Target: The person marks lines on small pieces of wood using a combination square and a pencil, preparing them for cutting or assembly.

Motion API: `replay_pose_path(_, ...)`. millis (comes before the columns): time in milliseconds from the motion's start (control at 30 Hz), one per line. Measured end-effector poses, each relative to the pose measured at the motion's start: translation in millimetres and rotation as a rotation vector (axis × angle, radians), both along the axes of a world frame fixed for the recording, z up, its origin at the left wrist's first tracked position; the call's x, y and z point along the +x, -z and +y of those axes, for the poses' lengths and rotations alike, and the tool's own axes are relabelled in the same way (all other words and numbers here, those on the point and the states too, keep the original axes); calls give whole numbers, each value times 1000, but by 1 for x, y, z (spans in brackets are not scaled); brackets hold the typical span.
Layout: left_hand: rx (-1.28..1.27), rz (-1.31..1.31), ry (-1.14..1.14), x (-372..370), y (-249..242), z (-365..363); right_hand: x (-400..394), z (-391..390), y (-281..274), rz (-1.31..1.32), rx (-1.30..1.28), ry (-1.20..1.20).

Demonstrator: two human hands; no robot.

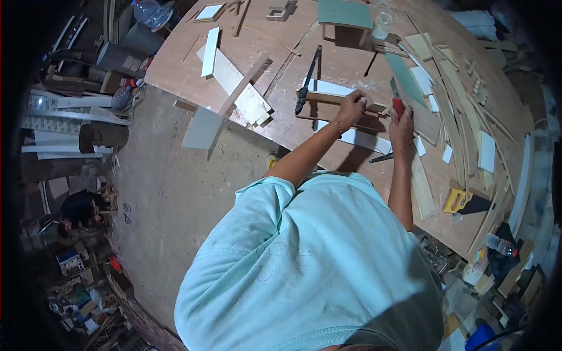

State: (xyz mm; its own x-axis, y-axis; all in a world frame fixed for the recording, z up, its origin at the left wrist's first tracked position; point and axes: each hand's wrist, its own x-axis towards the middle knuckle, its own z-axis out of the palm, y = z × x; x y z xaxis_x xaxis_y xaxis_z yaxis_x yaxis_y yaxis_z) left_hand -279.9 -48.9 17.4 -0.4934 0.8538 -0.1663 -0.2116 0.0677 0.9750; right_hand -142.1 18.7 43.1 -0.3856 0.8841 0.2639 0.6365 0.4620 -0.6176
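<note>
My left hand (353, 109) is closed at the edge of a narrow wooden frame (328, 99), fingers bent over its wood. In my right hand (401, 130) is a red-handled tool (398, 107) with a flat metal blade pointing away from me. The blade stands just beyond the frame's right end. To the left of the frame lies a dark tool with a black-wrapped handle (301, 100). White strips (366, 140) lie on the near side of the frame, and a slim black tool (381, 158) rests close to my right wrist.
Wood strips and white offcuts crowd the right of the wooden table (351, 58). A yellow-handled saw (458, 200) lies near its right edge. A small green-topped stand (345, 14) and a clear cup (382, 26) stand far back. A person (82, 209) is down at the left.
</note>
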Motion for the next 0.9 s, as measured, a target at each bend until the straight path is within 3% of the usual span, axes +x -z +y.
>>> replay_pose_path(33, 3, 0, -9, -7, -10, -9, -11, -7, -5, 0, 3, -9)
replay_pose_path(100, 27, 7, -114, -24, -25, -28, -40, -27, -19, 273, 0, -164)
replay_pose_path(233, 76, -85, -202, -70, -25, -83, -87, -80, -37, 398, -105, -423)
replay_pose_path(400, 157, -420, -344, -117, -15, -164, -136, -152, -26, 301, -273, -587)
replay_pose_path(433, 169, -458, -361, -124, -17, -178, -146, -161, -21, 308, -231, -597)
replay_pose_path(533, 138, -469, -372, -143, -16, -214, -165, -185, -13, 143, -422, -560)
replay_pose_path(600, 156, -300, -302, -159, -8, -228, -181, -198, -10, 49, -589, -510)
replay_pose_path(633, 154, -308, -297, -166, -8, -233, -187, -203, -7, 43, -591, -502)
replay_pose_path(700, 54, -53, -299, -178, -9, -244, -199, -215, 1, 55, -584, -480)
replay_pose_path(767, 40, -42, -284, -183, -16, -253, -207, -223, 12, 40, -593, -447)
replay_pose_path(900, 12, 242, -294, -192, 5, -257, -209, -231, 23, -45, -533, -375)
